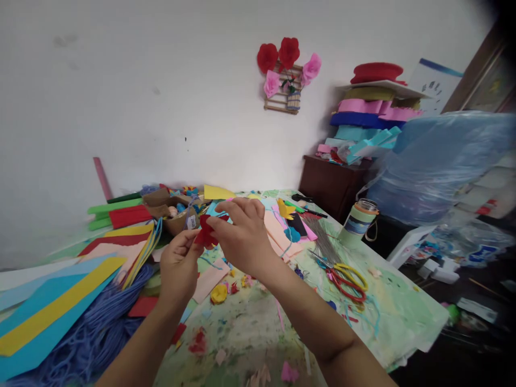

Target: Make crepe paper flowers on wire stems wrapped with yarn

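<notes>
Above the paint-stained table (245,325), the left hand (179,264) pinches a red paper cutout (206,231) in a narrow grip, and the right hand (244,234) holds its right side.

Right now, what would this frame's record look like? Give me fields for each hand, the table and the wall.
Left hand: pinches a red piece
Right hand: fingers touch the same piece; full grip unclear
Table, left: blue yarn, coloured sheets
Table, middle: yellow flower
Table, right: scissors, bottle
Wall: red flowers, pink flowers
</notes>
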